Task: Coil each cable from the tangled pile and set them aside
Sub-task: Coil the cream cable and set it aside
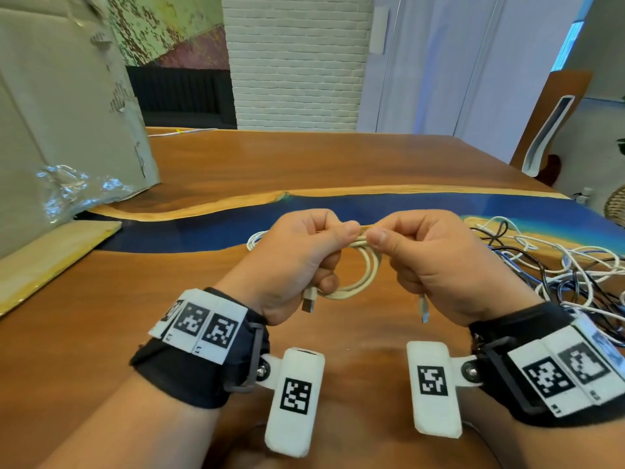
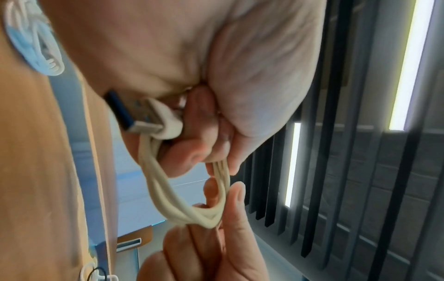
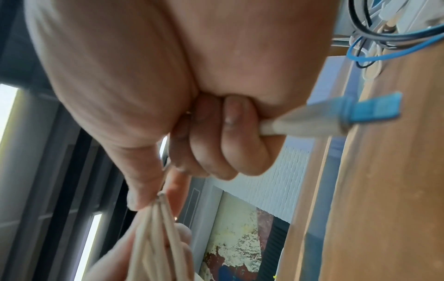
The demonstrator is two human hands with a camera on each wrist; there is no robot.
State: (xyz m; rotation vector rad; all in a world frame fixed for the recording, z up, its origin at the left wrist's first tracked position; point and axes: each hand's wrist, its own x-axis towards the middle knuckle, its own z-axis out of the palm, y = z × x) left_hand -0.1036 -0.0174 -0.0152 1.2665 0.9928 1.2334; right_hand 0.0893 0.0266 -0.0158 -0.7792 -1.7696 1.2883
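Note:
Both hands hold a cream cable wound into a small coil (image 1: pixel 362 272) above the wooden table (image 1: pixel 142 299). My left hand (image 1: pixel 301 262) pinches the coil's top with thumb and forefinger, and its lower fingers curl round the loops near the USB plug (image 1: pixel 309 301). In the left wrist view that plug (image 2: pixel 146 117) juts from under the palm beside the coil (image 2: pixel 168 197). My right hand (image 1: pixel 429 262) pinches the same bundle, and the small connector (image 1: pixel 423 309) hangs below it. The connector (image 3: pixel 336 118) pokes out past the curled fingers. A tangled pile (image 1: pixel 568 265) lies at right.
A large cardboard box (image 1: pixel 64 123) with crumpled plastic wrap (image 1: pixel 74 187) stands at the left. A second white coiled cable (image 1: pixel 255 238) lies on the blue resin strip (image 1: pixel 203 228) behind my left hand. A chair (image 1: pixel 551 130) stands past the far right corner.

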